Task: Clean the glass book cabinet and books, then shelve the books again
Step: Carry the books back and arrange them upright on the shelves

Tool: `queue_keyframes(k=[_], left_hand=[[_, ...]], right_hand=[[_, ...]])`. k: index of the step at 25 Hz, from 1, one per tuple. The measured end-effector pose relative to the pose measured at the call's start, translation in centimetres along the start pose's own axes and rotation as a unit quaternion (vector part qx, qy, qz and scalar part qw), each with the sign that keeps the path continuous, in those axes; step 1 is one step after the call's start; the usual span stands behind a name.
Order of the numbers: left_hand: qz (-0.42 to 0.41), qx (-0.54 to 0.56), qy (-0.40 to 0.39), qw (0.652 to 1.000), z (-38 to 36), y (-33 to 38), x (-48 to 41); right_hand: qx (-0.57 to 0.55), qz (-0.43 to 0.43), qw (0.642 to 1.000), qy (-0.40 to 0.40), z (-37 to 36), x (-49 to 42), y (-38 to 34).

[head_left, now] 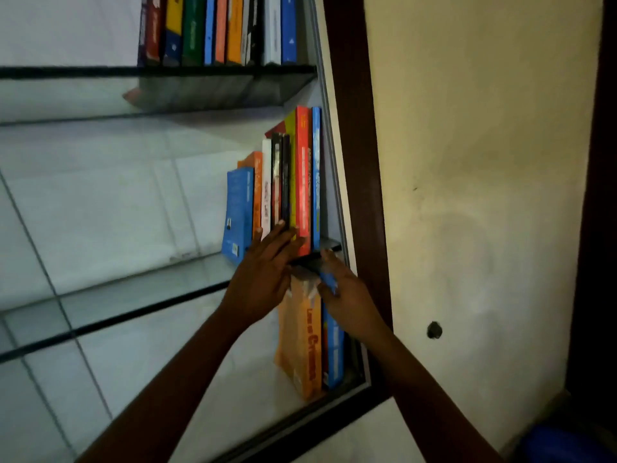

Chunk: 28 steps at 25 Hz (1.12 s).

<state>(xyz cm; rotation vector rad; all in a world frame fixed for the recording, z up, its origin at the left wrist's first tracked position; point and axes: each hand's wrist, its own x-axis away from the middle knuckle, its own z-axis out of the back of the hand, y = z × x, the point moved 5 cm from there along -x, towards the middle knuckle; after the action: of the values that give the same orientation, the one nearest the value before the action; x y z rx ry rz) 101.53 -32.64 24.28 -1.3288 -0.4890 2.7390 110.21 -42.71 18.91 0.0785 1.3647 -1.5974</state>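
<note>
My left hand (263, 279) lies flat, fingers straight and together, pressed against the lower spines of the row of books (293, 182) on the middle glass shelf (100, 324). The row stands upright at the shelf's right end, packed against the cabinet's dark wooden frame (354, 162). A blue paperback (238, 208) closes its left end, and a tall red book (303, 182) stands near the right.

My right hand (350, 295) is just below that shelf's right corner, fingers bent over something blue and blurred. I cannot tell whether it is gripping it or only touching.

Under my hands stand an orange book (300, 342) and, touching it on the right, a blue book (334, 349) — both upright. Above, 1 more glass shelf (66, 72) carries another row of upright books (220, 28).
</note>
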Motion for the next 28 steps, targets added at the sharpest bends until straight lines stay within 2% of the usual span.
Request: queue_keyframes(k=[2,5,7,9,10,11,14,17,19,20,24,26,28], left_hand=[[0.085,0.119,-0.013,0.989,-1.1,2.7,5.1],[0.218,0.265,-0.044,0.938,-4.4,5.9,11.6],[0.324,0.349,-0.036,0.879,-6.4,6.7,14.0],[0.447,0.408,-0.037,0.796,-7.9,6.2,14.9],[0.487,0.416,-0.043,0.766,-8.4,5.8,15.1],[0.507,0.412,-0.047,0.756,-8.7,5.5,15.3],[0.503,0.365,-0.069,0.781,-8.6,4.8,15.0],[0.487,0.349,-0.07,0.798,-8.1,4.1,14.3],[0.466,0.344,-0.059,0.813,-6.3,4.0,13.2],[0.44,0.342,-0.045,0.829,-4.9,4.0,12.2],[0.301,0.326,0.039,0.895,2.9,4.3,6.3],[0.204,0.249,0.088,0.943,7.0,4.0,2.3],[0.132,0.138,0.134,0.972,10.5,2.7,-2.2]], right_hand=[[-0.051,-0.028,0.998,0.007,0.5,2.6,1.6],[-0.127,-0.163,0.978,0.01,-1.0,6.1,5.3],[-0.116,-0.222,0.968,0.033,-3.9,8.0,7.9],[-0.105,-0.216,0.969,0.056,-7.0,8.6,9.3],[-0.1,-0.213,0.97,0.058,-8.3,8.4,9.7],[-0.1,-0.217,0.97,0.051,-9.5,7.9,10.5],[-0.044,-0.195,0.98,0.003,-11.2,7.1,12.7],[-0.004,-0.149,0.988,-0.048,-8.5,7.1,11.3],[0.019,-0.156,0.987,-0.039,-5.5,6.7,9.6],[0.027,-0.14,0.99,-0.016,-3.8,6.2,8.1],[-0.004,0.028,0.997,0.065,1.9,2.9,-0.6],[0.008,0.101,0.991,0.09,4.2,0.6,-4.6],[0.043,0.177,0.976,0.116,6.5,-2.4,-8.8]])
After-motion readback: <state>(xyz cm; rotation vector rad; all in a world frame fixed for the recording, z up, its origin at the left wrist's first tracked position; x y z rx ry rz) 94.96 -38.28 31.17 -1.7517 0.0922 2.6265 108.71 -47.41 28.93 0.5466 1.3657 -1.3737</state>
